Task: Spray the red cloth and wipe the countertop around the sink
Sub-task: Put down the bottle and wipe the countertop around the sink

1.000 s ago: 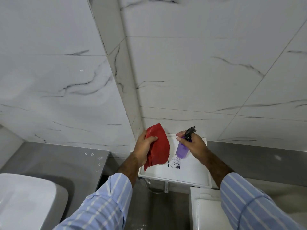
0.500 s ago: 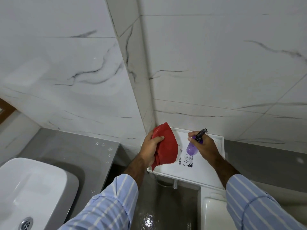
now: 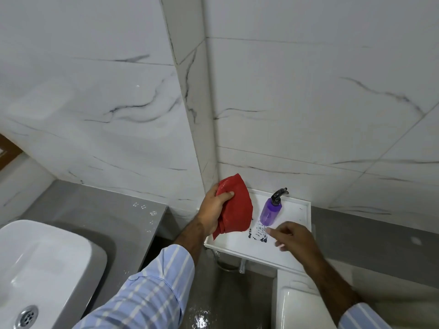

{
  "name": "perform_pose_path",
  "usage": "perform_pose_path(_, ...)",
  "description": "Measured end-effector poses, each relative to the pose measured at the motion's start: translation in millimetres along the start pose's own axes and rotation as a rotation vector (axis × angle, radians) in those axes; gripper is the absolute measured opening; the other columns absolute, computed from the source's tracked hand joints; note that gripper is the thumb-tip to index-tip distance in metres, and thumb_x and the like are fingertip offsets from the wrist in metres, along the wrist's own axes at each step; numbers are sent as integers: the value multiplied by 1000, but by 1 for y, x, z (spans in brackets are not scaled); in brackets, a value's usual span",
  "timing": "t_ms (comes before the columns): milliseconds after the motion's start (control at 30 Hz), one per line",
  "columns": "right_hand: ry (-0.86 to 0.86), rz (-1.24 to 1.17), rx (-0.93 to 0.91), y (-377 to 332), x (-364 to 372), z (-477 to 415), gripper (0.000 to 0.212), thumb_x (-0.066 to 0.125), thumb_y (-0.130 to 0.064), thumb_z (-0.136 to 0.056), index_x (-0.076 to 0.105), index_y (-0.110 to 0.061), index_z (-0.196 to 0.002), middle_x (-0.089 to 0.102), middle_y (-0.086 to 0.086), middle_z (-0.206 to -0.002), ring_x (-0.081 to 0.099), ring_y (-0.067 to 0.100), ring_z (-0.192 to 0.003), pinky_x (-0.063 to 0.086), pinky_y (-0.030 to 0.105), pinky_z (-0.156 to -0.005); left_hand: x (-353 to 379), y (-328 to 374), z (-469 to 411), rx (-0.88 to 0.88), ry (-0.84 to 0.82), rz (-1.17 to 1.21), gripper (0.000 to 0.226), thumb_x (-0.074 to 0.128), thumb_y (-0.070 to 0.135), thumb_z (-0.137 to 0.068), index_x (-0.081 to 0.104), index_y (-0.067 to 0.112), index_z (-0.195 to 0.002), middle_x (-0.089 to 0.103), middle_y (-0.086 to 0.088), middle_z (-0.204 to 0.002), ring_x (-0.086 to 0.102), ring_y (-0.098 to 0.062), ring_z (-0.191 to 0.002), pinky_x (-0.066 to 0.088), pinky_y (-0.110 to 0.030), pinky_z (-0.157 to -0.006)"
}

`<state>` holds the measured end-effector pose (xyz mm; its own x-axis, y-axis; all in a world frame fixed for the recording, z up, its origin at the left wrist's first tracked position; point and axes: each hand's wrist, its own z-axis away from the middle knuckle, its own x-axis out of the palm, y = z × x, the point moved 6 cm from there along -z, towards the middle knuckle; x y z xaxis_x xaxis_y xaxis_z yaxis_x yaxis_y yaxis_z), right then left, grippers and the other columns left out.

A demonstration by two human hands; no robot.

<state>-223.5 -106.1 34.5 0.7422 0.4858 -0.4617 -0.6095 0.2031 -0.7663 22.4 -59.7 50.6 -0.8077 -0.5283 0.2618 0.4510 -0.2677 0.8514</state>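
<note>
Head view, looking down into a tiled bathroom corner. The left hand (image 3: 213,211) is closed around a crumpled red cloth (image 3: 236,210), fingers wrapped over its top edge, holding it in the air above the left end of a white tray (image 3: 300,220). The cloth hangs down from the fist and its lower edge comes close to the tray surface; whether it touches cannot be told. The right hand (image 3: 294,238) hovers empty over the middle of the tray, fingers loosely spread and pointing left, gripping nothing. Just beyond its fingertips stands a purple spray bottle (image 3: 270,211) with a black nozzle, upright on the tray, apart from both hands and just right of the cloth. A dark printed patch (image 3: 257,232) marks the tray surface beside the bottle's base. Both forearms wear light blue striped sleeves (image 3: 152,288). The tray sits against the corner of the white marble-look wall (image 3: 308,103). To the left, a grey tabletop (image 3: 99,210) carries a white sink (image 3: 40,264), its drain (image 3: 26,317) showing at lower left. Water droplets (image 3: 145,208) dot the tabletop near the wall. The sink stands well apart from the cloth and bottle.
</note>
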Motion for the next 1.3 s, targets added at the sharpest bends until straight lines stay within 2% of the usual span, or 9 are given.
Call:
perform_pose_path(100, 39, -50, -187, -52, 8, 11, 27, 87, -35, -83, 68, -27, -100, 75, -6, -99, 73, 12, -88, 65, 37, -83, 3, 12, 15, 48, -19, -67, 29, 68, 16, -93, 64, 27, -120, 72, -11, -119, 71, -33, -109, 63, -48, -87)
perform_pose_path(233, -67, -113, -423, -127, 45, 16, 69, 89, -25, -81, 56, -20, -142, 63, -6, -132, 62, 11, -117, 52, 27, -98, -23, 35, 49, 102, -32, -141, 31, 69, 16, -93, 67, 23, -124, 73, -13, -120, 71, -34, -109, 59, -53, -94)
perform_pose_path(433, -350, -155, -396, -199, 147, 29, 73, 92, -17, -77, 56, -25, -140, 68, 2, -121, 71, 19, -105, 61, 36, -89, -128, 80, 88, 178, 25, -200, 36, 75, 14, -88, 71, 13, -124, 73, -20, -121, 71, -30, -104, 58, -51, -95)
perform_pose_path(567, -482, -100, -424, -243, 220, 29, 50, 96, -12, -70, 72, -17, -114, 78, 5, -110, 75, 21, -103, 63, 33, -88, -208, 106, 98, 221, 84, -288, 34, 77, 16, -87, 72, 11, -120, 74, -20, -117, 72, -35, -109, 59, -53, -97)
perform_pose_path(900, -415, 318, -698, -354, 382, -18, 28, 88, -7, -66, 68, -23, -78, 63, -13, -65, 57, 5, -62, 42, 12, -58, -380, 164, 50, 331, 341, -758, 19, 83, 18, -79, 74, 25, -93, 73, 6, -84, 65, -8, -78, 50, -26, -77)
perform_pose_path(1033, -306, 372, -892, -371, 422, -28, 15, 74, -1, -72, 64, -9, -79, 65, 3, -72, 58, 22, -67, 49, 38, -63, -407, 167, 29, 402, 518, -880, 13, 75, 24, -79, 74, 26, -93, 75, 7, -83, 69, -13, -79, 52, -27, -72)
perform_pose_path(1133, -280, 493, -948, -355, 444, -48, 16, 75, -1, -76, 62, -8, -83, 66, 10, -81, 59, 29, -75, 49, 44, -66, -413, 145, 7, 386, 563, -957, 16, 75, 23, -81, 75, 21, -97, 76, 2, -87, 69, -20, -81, 53, -31, -75)
perform_pose_path(1233, -292, 598, -913, -315, 452, -69, 13, 72, -1, -81, 63, -7, -88, 67, 14, -90, 62, 34, -84, 48, 40, -70, -401, 112, -14, 259, 376, -986, 33, 77, 24, -82, 74, 21, -115, 76, 1, -106, 68, -14, -96, 50, -27, -86)
perform_pose_path(1300, -377, 710, -808, -275, 461, -87, 10, 64, -3, -93, 69, -5, -102, 70, 18, -107, 65, 37, -100, 52, 44, -87, -392, 79, -29, 46, 92, -1172, 40, 76, 32, -85, 71, 18, -122, 72, 1, -111, 65, -14, -101, 47, -26, -88)
